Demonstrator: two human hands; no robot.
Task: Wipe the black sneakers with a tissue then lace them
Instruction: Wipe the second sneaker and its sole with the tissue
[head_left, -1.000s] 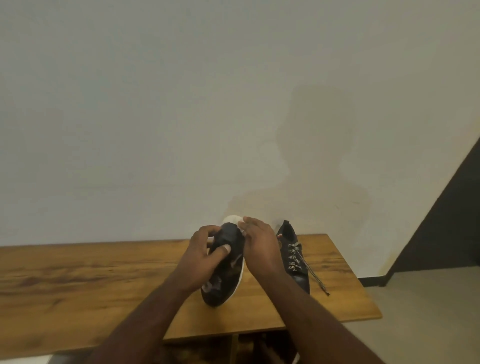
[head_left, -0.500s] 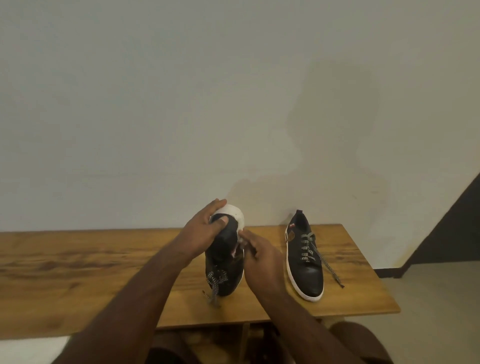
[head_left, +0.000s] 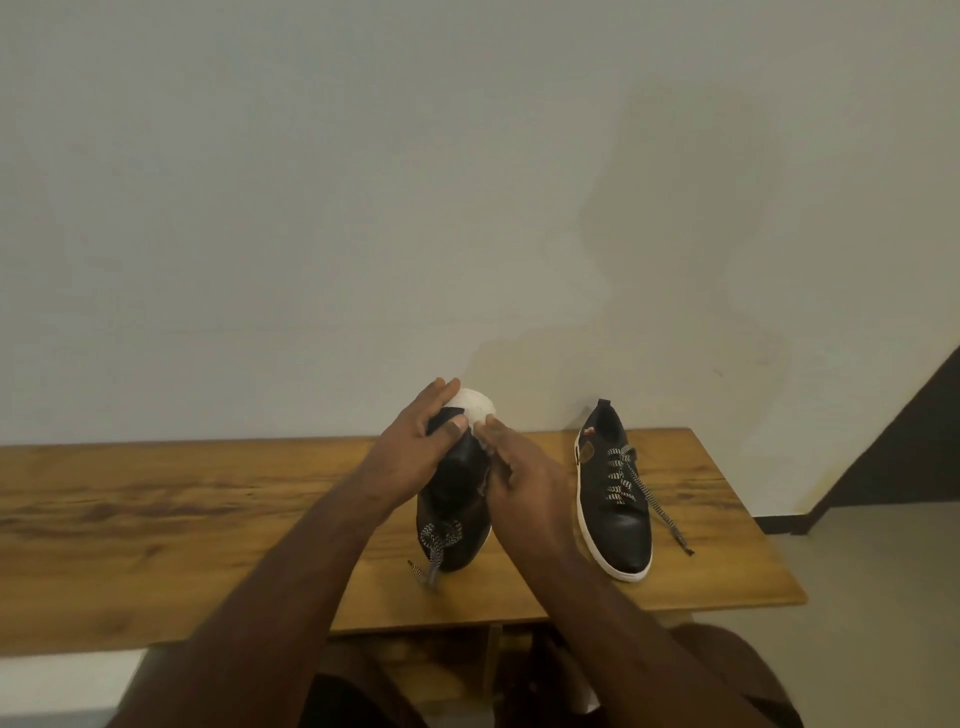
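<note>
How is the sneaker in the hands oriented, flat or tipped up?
Tipped up: the held sneaker stands on its toe on the table, white sole facing the wall, left hand gripping its heel.

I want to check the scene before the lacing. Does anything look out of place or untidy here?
Only the laces. The sneaker lying on the table has a loose lace trailing off to its right. The sneaker gripped by the left hand, with the right hand against its side, stands tilted, lace ends dangling. No damage shows.

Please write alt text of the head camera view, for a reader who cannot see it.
A left hand holds a black sneaker tilted up on a wooden table while the right hand presses its side. A second sneaker lies flat at the right.
</note>
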